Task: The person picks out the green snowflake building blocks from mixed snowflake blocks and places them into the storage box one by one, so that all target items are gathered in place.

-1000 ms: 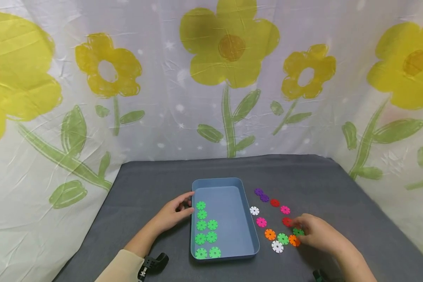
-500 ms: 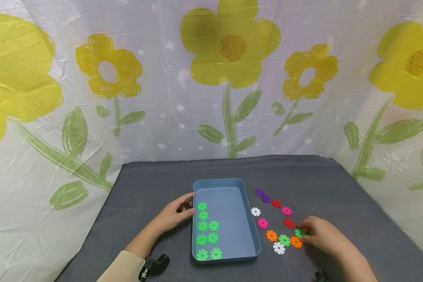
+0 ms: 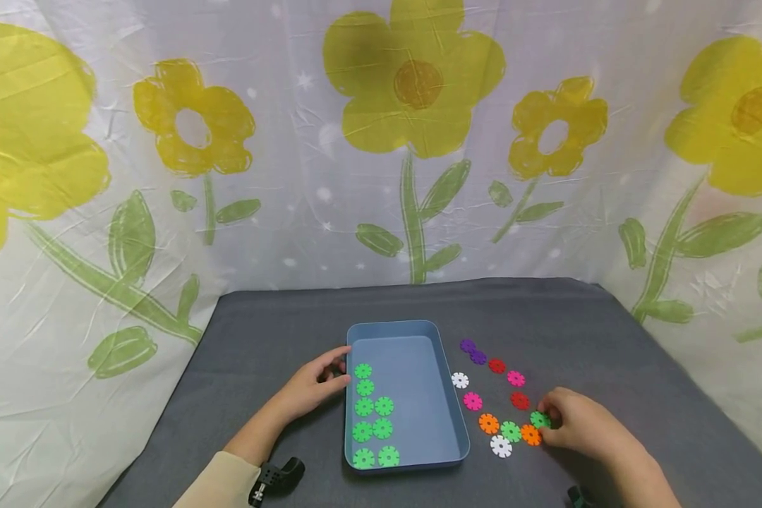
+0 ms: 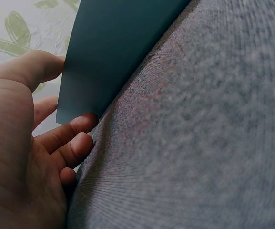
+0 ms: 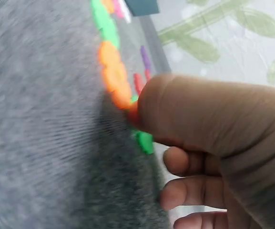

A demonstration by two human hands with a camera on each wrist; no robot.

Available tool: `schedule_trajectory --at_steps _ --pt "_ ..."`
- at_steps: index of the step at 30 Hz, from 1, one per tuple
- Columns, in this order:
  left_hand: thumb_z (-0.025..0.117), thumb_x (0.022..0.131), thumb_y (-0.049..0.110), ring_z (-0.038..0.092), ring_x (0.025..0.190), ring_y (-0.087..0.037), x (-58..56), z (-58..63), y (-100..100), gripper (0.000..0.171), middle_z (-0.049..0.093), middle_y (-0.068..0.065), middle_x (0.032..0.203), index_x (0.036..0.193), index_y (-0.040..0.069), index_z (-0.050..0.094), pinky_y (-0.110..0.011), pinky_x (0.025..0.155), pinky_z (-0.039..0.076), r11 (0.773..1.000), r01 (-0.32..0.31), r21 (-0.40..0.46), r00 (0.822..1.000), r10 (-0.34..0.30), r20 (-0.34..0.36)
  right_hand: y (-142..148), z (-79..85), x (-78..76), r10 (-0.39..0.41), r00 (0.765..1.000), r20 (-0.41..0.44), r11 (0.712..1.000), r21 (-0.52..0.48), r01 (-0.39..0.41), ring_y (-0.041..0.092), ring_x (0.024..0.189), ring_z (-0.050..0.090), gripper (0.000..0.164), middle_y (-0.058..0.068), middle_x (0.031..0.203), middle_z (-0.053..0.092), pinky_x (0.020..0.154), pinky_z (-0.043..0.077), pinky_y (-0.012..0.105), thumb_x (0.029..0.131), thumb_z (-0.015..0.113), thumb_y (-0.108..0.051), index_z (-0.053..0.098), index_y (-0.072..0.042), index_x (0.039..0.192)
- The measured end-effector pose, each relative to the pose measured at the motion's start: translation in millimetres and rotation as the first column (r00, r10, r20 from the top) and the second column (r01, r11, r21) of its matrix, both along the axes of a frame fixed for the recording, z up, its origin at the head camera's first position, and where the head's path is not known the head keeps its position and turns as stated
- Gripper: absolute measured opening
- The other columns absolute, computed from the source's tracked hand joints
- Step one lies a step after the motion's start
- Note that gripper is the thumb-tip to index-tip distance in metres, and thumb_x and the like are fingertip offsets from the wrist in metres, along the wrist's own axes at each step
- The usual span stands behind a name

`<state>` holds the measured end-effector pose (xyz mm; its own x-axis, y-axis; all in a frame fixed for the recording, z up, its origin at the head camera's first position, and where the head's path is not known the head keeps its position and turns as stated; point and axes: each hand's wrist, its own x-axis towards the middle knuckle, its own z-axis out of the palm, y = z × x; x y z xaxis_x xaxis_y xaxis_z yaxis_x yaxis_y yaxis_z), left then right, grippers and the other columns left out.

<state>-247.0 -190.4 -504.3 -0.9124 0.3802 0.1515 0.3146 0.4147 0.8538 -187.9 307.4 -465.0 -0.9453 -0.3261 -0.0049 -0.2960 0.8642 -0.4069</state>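
Note:
A blue rectangular tray (image 3: 413, 395) lies on the dark cloth, with several green snowflake discs (image 3: 383, 428) in two columns along its left side. My left hand (image 3: 311, 384) is at the tray's left wall, fingertips touching the rim and side. To the right of the tray, my right hand (image 3: 578, 420) has thumb and index finger at opposite edges of a green snowflake disc (image 3: 539, 420). In the right wrist view the thumb hides part of that green disc (image 5: 145, 141). An orange disc (image 3: 530, 434) lies right beside the thumb.
Loose discs are scattered right of the tray: purple (image 3: 478, 358), red (image 3: 520, 401), pink (image 3: 473, 401), white (image 3: 501, 446), orange (image 3: 489, 423) and another green one (image 3: 511, 431). A flowered curtain (image 3: 279, 176) hangs behind the table (image 3: 279, 310).
My right hand has drawn back from the red disc and its finger and thumb have settled around the green disc. The left hand stays at the tray wall.

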Motion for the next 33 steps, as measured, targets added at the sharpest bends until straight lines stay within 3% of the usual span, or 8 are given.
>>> schedule_trajectory --at_steps 9,22,29,33 --pt "0.069 0.101 0.028 0.051 0.082 -0.019 -2.1 3.0 0.0 0.059 0.062 -0.008 0.118 0.153 0.009 0.048 -0.03 0.068 0.044 1.0 -0.004 -0.026 1.0 0.004 -0.013 -7.3 14.4 -4.3 -0.029 0.999 -0.03 0.998 0.054 0.031 0.012 0.067 0.046 0.027 -0.005 0.077 0.052 0.061 0.041 0.034 0.073 0.084 -0.022 0.064 -0.015 0.09" --pt "0.068 0.102 0.028 0.051 0.078 -0.016 -0.1 1.6 1.4 0.059 0.061 -0.006 0.118 0.154 0.01 0.047 -0.03 0.067 0.044 0.999 0.002 -0.037 1.0 -0.002 -0.017 -49.2 56.0 -23.8 0.055 0.991 -0.123 0.998 0.05 -0.049 0.01 0.063 0.046 0.022 -0.004 0.08 0.054 0.059 0.04 0.032 0.076 0.078 -0.019 0.064 -0.017 0.092" --pt "0.068 0.101 0.028 0.051 0.078 -0.017 0.1 -1.1 0.0 0.059 0.061 -0.007 0.117 0.154 0.01 0.047 -0.03 0.067 0.044 1.0 0.002 -0.024 1.0 -0.003 -0.011 -81.9 66.9 -35.2 0.149 0.976 -0.158 0.989 0.035 -0.145 0.009 0.067 0.046 0.022 -0.003 0.083 0.056 0.063 0.042 0.033 0.076 0.075 -0.018 0.065 -0.015 0.095" --pt "0.068 0.101 0.028 0.051 0.078 -0.016 -0.7 -3.0 -0.9 0.059 0.061 -0.007 0.117 0.153 0.01 0.048 -0.03 0.067 0.044 1.0 0.006 -0.02 1.0 -0.006 -0.011 -99.2 68.0 -39.1 0.164 0.975 -0.151 0.986 0.023 -0.162 0.01 0.068 0.047 0.02 -0.004 0.083 0.055 0.064 0.043 0.032 0.078 0.074 -0.018 0.064 -0.016 0.095"
